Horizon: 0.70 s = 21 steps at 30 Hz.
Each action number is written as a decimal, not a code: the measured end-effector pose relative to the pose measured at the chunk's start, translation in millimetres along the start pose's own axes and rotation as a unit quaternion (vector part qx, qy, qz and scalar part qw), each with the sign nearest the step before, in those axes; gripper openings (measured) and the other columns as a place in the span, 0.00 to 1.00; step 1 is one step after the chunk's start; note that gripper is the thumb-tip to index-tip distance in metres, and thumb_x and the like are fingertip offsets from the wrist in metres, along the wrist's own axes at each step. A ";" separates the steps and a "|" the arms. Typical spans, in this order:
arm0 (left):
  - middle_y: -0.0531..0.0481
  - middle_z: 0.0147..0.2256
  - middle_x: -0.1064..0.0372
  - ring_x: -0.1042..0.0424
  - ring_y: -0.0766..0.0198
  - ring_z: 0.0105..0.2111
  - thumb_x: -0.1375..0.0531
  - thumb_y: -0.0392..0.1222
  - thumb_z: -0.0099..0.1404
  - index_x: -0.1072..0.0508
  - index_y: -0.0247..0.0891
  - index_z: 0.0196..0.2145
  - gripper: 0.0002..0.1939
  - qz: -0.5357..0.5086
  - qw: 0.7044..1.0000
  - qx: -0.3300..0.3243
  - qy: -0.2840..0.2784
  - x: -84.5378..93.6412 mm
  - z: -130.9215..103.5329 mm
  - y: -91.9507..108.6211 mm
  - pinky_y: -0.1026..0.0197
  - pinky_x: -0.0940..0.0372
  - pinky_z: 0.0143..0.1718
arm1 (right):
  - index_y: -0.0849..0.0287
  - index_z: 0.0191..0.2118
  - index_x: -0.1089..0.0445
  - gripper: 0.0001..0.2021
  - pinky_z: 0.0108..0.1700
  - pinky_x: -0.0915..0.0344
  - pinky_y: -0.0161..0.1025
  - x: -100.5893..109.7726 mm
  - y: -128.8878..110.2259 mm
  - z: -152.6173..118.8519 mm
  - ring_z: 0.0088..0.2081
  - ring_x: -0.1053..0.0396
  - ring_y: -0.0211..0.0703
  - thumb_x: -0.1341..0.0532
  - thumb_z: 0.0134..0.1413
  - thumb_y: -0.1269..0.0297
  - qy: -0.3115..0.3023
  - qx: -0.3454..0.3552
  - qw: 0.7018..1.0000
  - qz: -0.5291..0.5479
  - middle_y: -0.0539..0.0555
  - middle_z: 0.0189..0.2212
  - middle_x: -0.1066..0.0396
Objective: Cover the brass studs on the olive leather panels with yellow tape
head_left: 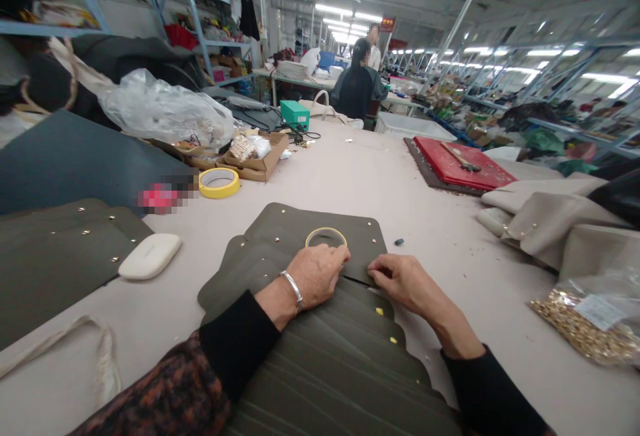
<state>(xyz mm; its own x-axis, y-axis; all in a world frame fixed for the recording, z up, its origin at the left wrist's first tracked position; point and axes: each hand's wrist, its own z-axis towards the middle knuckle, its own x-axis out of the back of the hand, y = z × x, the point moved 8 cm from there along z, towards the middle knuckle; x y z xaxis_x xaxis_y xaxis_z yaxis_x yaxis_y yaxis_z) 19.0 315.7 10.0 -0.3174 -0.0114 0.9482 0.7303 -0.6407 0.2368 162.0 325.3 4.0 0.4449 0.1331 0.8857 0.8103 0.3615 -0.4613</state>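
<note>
Dark olive panels [330, 369] with scalloped edges lie overlapped in front of me, the farther ones dotted with small metal studs. My left hand [320, 273], with a silver bangle at the wrist, is closed on a thin yellow-edged tape roll [326, 231] above the panels. To its right, my right hand [400, 279] is pinched at the panels' right edge; what lies between its fingertips is too small to make out. A short dark slit or strip shows between the two hands. Small yellow tape bits [394, 340] stick along the right edge of the stack.
Another yellow tape roll [219, 183], a white oval case [151, 256] and studded panels [65, 243] are at left. A hammer [463, 158] lies on a red pad [480, 173]. At right sits a bag of gold pieces [585, 323]. A person [357, 86] sits farther back.
</note>
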 end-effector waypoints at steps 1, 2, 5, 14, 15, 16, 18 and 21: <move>0.50 0.35 0.30 0.31 0.59 0.37 0.48 0.34 0.65 0.37 0.39 0.42 0.08 -0.001 1.000 -0.003 0.004 0.7 -0.1 0.2 0.59 0.35 0.37 | 0.58 0.29 0.26 0.09 0.31 0.41 0.34 -2.8 0.4 1.1 0.26 0.33 0.38 0.44 0.50 0.70 -0.001 -0.011 1.000 -0.012 0.50 0.24 0.27; 0.50 0.35 0.30 0.32 0.59 0.36 0.48 0.33 0.64 0.37 0.39 0.42 0.08 -0.003 1.000 -0.007 0.009 1.8 -0.3 0.8 0.59 0.35 0.37 | 0.58 0.29 0.26 0.09 0.31 0.42 0.35 -4.6 2.2 2.5 0.26 0.33 0.38 0.44 0.50 0.70 -0.001 -0.028 0.999 -0.017 0.50 0.24 0.27; 0.51 0.34 0.31 0.32 0.60 0.36 0.47 0.33 0.63 0.37 0.39 0.40 0.07 -0.016 0.999 -0.021 0.033 8.1 -2.2 3.4 0.59 0.35 0.37 | 0.59 0.27 0.25 0.10 0.29 0.42 0.35 -6.7 10.1 5.5 0.26 0.32 0.39 0.44 0.48 0.68 -0.007 -0.089 0.996 -0.003 0.51 0.23 0.26; 0.51 0.34 0.30 0.29 0.62 0.36 0.51 0.33 0.66 0.36 0.38 0.42 0.08 -0.079 0.993 -0.023 0.085 14.0 -2.2 -0.5 0.60 0.34 0.38 | 0.61 0.22 0.26 0.08 0.22 0.48 0.32 -18.5 1.7 1.5 0.21 0.38 0.35 0.43 0.42 0.70 -0.106 -0.083 0.988 0.078 0.48 0.18 0.31; 0.50 0.35 0.29 0.29 0.62 0.37 0.51 0.33 0.67 0.36 0.38 0.42 0.08 -0.089 0.991 -0.025 0.094 14.1 -1.4 -1.1 0.60 0.34 0.39 | 0.61 0.22 0.27 0.08 0.22 0.48 0.32 -17.9 -1.1 1.4 0.20 0.38 0.34 0.43 0.42 0.71 -0.102 -0.076 0.990 0.067 0.48 0.17 0.31; 0.50 0.38 0.29 0.29 0.63 0.40 0.51 0.33 0.67 0.35 0.38 0.42 0.09 -0.103 0.989 -0.032 0.105 15.0 -0.9 -0.6 0.60 0.34 0.42 | 0.61 0.21 0.27 0.08 0.22 0.49 0.32 -17.1 -4.1 1.3 0.20 0.39 0.34 0.43 0.41 0.72 -0.095 -0.069 0.992 0.052 0.48 0.17 0.32; 0.50 0.43 0.29 0.30 0.64 0.45 0.51 0.33 0.68 0.35 0.38 0.43 0.09 -0.135 0.982 -0.050 0.126 18.0 -1.1 2.0 0.61 0.35 0.46 | 0.61 0.20 0.28 0.08 0.22 0.49 0.32 -16.6 -9.6 0.8 0.20 0.39 0.34 0.44 0.40 0.75 -0.087 -0.061 0.994 0.029 0.48 0.16 0.32; 0.52 0.43 0.28 0.29 0.66 0.43 0.51 0.34 0.68 0.33 0.40 0.45 0.11 -0.164 0.977 -0.052 0.122 19.4 -2.1 5.6 0.63 0.34 0.46 | 0.61 0.20 0.28 0.08 0.23 0.47 0.31 -18.1 -13.6 -1.5 0.20 0.36 0.35 0.44 0.40 0.76 -0.097 -0.054 0.993 0.026 0.49 0.16 0.31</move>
<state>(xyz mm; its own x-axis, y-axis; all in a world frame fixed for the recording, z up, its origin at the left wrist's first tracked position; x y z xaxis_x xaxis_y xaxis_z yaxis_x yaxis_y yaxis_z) 15.6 310.3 29.3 -0.6690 0.0327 0.7426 0.5036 -0.7148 0.4852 143.5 316.6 -5.9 0.4142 0.3283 0.8489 0.8287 0.2497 -0.5009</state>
